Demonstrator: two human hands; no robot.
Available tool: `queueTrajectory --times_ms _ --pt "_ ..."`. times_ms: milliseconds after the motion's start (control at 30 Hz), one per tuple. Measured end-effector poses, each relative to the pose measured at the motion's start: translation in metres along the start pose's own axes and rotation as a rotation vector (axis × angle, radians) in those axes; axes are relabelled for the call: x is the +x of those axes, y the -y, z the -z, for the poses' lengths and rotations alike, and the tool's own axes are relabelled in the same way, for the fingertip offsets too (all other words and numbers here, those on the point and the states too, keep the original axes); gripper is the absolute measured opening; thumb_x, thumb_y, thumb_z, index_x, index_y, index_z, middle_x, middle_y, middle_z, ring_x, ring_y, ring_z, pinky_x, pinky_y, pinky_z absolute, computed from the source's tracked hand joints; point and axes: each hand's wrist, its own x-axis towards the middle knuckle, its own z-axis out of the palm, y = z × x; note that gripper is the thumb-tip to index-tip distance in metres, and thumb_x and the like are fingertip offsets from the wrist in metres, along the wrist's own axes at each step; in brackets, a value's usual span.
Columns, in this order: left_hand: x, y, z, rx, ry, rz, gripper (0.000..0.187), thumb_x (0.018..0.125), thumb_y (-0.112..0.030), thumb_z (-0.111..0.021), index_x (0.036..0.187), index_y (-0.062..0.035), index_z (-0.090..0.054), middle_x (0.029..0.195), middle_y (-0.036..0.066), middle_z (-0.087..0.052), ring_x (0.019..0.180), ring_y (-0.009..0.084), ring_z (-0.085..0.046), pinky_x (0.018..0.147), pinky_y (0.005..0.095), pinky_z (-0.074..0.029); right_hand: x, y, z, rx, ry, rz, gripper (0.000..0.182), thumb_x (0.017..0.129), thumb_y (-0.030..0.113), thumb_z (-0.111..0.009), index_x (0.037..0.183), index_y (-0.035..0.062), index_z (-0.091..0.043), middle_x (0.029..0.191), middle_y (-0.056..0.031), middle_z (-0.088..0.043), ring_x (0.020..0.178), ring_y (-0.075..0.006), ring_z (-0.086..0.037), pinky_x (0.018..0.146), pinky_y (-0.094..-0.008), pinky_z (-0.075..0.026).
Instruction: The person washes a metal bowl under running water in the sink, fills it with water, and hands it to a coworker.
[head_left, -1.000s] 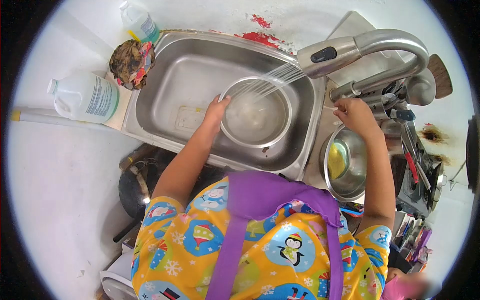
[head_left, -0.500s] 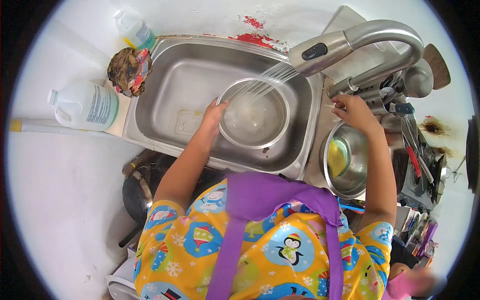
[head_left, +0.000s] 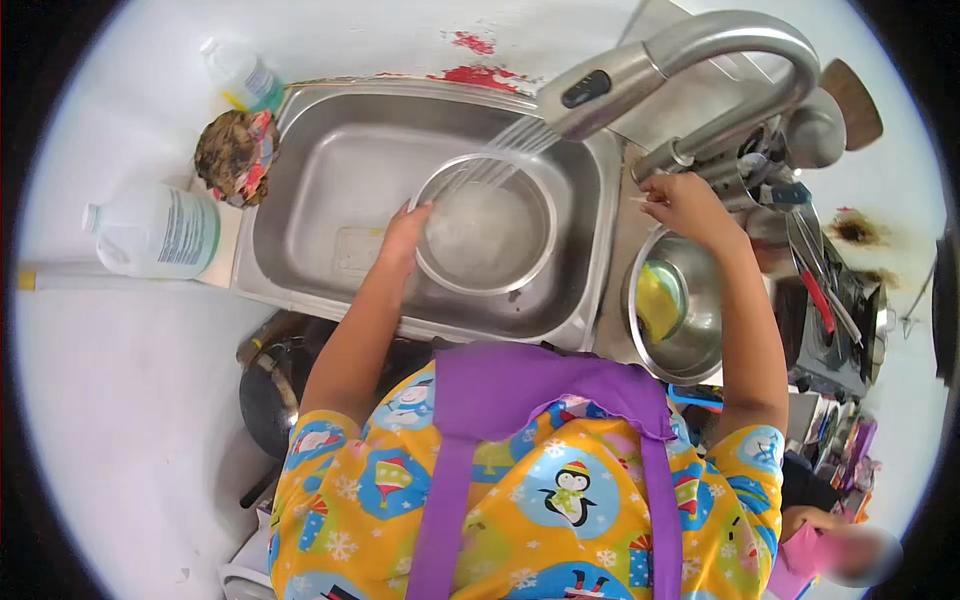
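Stainless bowl point(head_left: 543, 240) in the sink basin point(head_left: 335, 190), under the pull-down faucet point(head_left: 640, 70): left hand point(head_left: 403, 232) closed on its near-left rim, grip unchanged over the last second. Right hand point(head_left: 690, 210) pinching a thin pale piece point(head_left: 637, 199), apparently the faucet lever, also much as before; spray point(head_left: 518, 142) still running into cloudy water, so filling or rinsing seems ongoing. Outward, second steel bowl point(head_left: 702, 325) on the right-side tabletop point(head_left: 612, 315), something yellow point(head_left: 655, 303) inside.
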Motion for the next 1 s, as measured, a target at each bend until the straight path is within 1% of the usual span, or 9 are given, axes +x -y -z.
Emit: queueTrajectory --times_ms 233,333,467,567,667,767,867,967,1000 --pt "0.005 0.004 0.001 -0.058 0.065 -0.048 0.043 0.092 -0.015 -0.057 0.131 0.0005 -0.048 0.114 0.015 -0.062 0.102 0.0261 -0.062 0.086 0.04 -0.053 0.0 0.003 0.009 0.03 0.041 -0.051 0.034 0.077 0.022 -0.073 0.102 0.0008 -0.067 0.084 -0.0157 -0.07 0.079 -0.0327 -0.068 0.073 -0.0405 -0.052" --pt "-0.006 -0.004 -0.011 -0.058 -0.038 -0.005 0.041 0.092 -0.007 -0.053 0.132 0.0005 -0.047 0.115 0.016 -0.061 0.102 0.0274 -0.063 0.087 0.0407 -0.054 0.0 0.0 0.008 0.049 0.037 -0.063 0.036 0.077 0.024 -0.074 0.105 0.002 -0.067 0.086 -0.0161 -0.07 0.081 -0.0331 -0.067 0.074 -0.0408 -0.052" --pt "-0.023 -0.01 -0.02 -0.069 -0.051 -0.07 0.045 0.088 0.0 -0.048 0.134 0.0008 -0.046 0.118 0.018 -0.06 0.104 0.0287 -0.063 0.089 0.041 -0.054 0.003 -0.001 0.014 -0.031 -0.012 -0.003 0.035 0.077 0.024 -0.074 0.105 0.0046 -0.067 0.089 -0.0158 -0.07 0.084 -0.0341 -0.067 0.075 -0.0412 -0.052" --pt "-0.028 -0.011 -0.015 -0.08 -0.061 -0.108 0.05 0.086 0.003 -0.046 0.135 0.0007 -0.045 0.119 0.019 -0.059 0.105 0.029 -0.063 0.089 0.0406 -0.055 0.011 -0.008 0.01 -0.073 -0.046 -0.071 0.039 0.076 0.019 -0.074 0.113 0.0067 -0.065 0.095 -0.0122 -0.068 0.081 -0.0263 -0.066 0.073 -0.0361 -0.05" --pt "-0.032 -0.012 -0.006 -0.066 -0.042 -0.174 0.054 0.083 0.006 -0.044 0.137 0.0002 -0.045 0.12 0.02 -0.059 0.105 0.0292 -0.063 0.088 0.0403 -0.055 0.009 0.006 0.009 -0.14 -0.215 -0.018 0.039 0.078 0.019 -0.073 0.114 0.0073 -0.064 0.102 -0.011 -0.067 0.086 -0.0275 -0.066 0.076 -0.0375 -0.051" --pt "-0.063 -0.026 -0.012 -0.074 -0.05 -0.222 0.058 0.079 0.008 -0.042 0.137 0.0 -0.045 0.121 0.02 -0.059 0.105 0.0297 -0.063 0.088 0.0403 -0.055 0.006 0.016 0.003 -0.237 -0.324 0.061 0.032 0.08 0.02 -0.07 0.109 0.0071 -0.065 0.108 -0.0129 -0.065 0.1 -0.0334 -0.062 0.083 -0.0415 -0.051" --pt "-0.076 -0.03 -0.003 -0.113 -0.034 -0.275 0.062 0.076 0.008 -0.041 0.137 0.0002 -0.045 0.121 0.02 -0.058 0.106 0.0301 -0.062 0.089 0.0407 -0.055 -0.004 0.032 0.006 -0.184 -0.406 0.119 0.032 0.081 0.019 -0.069 0.111 0.0062 -0.065 0.104 -0.0135 -0.065 0.099 -0.0341 -0.062 0.084 -0.0392 -0.051" --pt "-0.125 -0.065 -0.023 -0.056 -0.118 -0.253 0.065 0.075 0.008 -0.042 0.139 -0.0009 -0.042 0.12 0.019 -0.058 0.106 0.0298 -0.061 0.088 0.0418 -0.055 -0.021 0.053 0.008 0.084 -0.433 0.266 0.034 0.085 0.021 -0.069 0.115 0.0067 -0.064 0.109 -0.0141 -0.063 0.099 -0.0303 -0.063 0.085 -0.0381 -0.052" --pt "-0.136 -0.072 -0.025 -0.061 -0.131 -0.245 0.065 0.075 0.008 -0.042 0.139 -0.0015 -0.042 0.119 0.019 -0.058 0.105 0.0293 -0.061 0.087 0.0419 -0.055 -0.031 0.065 0.009 0.277 -0.346 0.214 0.037 0.086 0.022 -0.068 0.12 0.0067 -0.061 0.114 -0.0138 -0.061 0.102 -0.0284 -0.062 0.087 -0.038 -0.051"
